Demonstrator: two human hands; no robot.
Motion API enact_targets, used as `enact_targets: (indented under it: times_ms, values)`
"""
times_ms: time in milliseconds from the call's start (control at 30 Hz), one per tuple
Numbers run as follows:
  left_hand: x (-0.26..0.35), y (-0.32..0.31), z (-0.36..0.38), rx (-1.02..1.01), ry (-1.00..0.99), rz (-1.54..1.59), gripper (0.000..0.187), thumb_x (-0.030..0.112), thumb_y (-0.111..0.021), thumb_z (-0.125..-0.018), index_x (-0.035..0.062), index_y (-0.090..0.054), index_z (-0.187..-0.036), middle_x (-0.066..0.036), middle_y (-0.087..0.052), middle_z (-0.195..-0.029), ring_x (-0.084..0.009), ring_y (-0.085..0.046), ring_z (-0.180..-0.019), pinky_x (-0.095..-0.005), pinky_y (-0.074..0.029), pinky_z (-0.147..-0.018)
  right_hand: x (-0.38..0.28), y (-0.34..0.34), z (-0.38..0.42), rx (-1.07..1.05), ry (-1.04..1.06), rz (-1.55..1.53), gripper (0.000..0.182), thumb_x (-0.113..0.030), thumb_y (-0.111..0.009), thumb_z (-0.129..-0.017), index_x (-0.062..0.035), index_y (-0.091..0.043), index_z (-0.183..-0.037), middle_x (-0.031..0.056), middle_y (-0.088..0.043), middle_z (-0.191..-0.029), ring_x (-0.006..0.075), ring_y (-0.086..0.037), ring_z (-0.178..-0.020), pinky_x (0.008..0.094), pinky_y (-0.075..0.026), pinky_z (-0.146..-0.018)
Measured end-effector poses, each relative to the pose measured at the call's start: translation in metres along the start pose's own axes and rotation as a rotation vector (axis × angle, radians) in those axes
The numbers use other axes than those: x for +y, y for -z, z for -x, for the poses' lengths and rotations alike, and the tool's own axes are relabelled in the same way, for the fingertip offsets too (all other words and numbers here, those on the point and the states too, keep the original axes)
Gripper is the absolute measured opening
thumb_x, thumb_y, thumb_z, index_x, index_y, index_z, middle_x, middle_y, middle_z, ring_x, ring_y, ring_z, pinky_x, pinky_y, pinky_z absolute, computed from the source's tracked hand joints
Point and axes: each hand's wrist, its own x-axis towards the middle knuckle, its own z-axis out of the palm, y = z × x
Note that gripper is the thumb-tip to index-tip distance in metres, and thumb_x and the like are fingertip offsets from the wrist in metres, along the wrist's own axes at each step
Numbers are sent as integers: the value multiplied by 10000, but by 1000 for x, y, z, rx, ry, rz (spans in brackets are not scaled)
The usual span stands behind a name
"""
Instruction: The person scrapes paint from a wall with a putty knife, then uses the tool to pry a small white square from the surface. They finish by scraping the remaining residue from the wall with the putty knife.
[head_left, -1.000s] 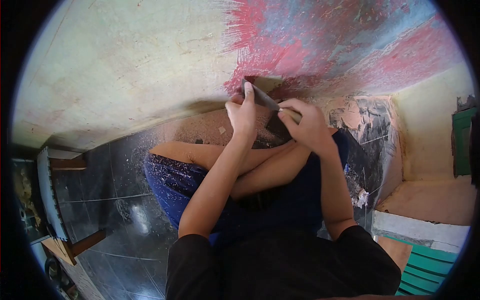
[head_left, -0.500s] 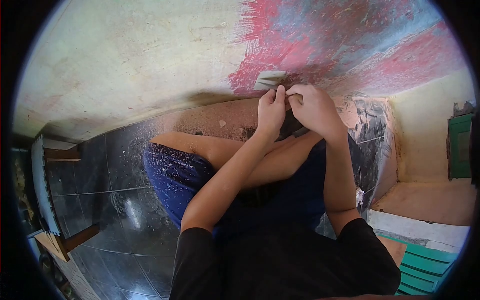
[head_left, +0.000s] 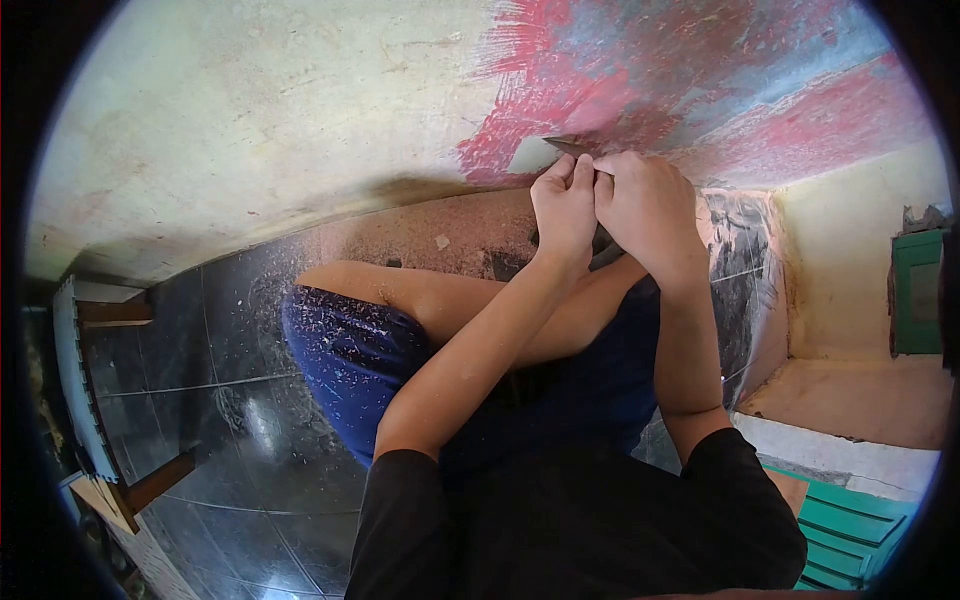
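A thin grey scraper (head_left: 566, 146) lies with its blade against the painted wall (head_left: 590, 90), its tip at the edge of a pale bare patch (head_left: 531, 155) in the red paint. My left hand (head_left: 566, 208) pinches the scraper near the blade, thumb and fingers pressed together. Right beside it, my right hand (head_left: 652, 215) is closed around the scraper's rear part, which the fingers hide. Both hands touch each other close to the foot of the wall.
Paint flakes speckle my blue shorts (head_left: 350, 335) and the dark tiled floor (head_left: 240, 340). My crossed legs (head_left: 440, 297) are just below the hands. A wooden-framed object (head_left: 100, 400) stands at left; a green slatted panel (head_left: 850, 525) is at lower right.
Both hands have shifted slightly right and up along the wall with the scraper. Its blade has turned to show more edge-on, and more of the pale patch shows.
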Motion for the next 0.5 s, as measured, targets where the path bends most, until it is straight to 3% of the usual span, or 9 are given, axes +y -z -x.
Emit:
enact_targets:
  times_ms: [300, 500]
  values:
    - [1, -1, -19, -36, 32, 123, 177, 89, -617, -1039, -49, -699, -965, -87, -727, -905, -131, -662, -789, -281, -530, -726, 7, 7, -19, 46, 87, 114, 198, -175, -600, -884, -41, -737, -833, 235, -702, -830, 459, -686, -815, 548, -544, -754]
    - [-5, 1, -21, -48, 44, 49, 157, 79, -632, -1008, -55, -699, -961, -87, -714, -908, -136, -661, -800, -281, -521, -722, 15, -4, -16, 42, 86, -33, 202, -146, -586, -860, -38, -748, -805, 251, -689, -829, 454, -680, -806, 529, -540, -759]
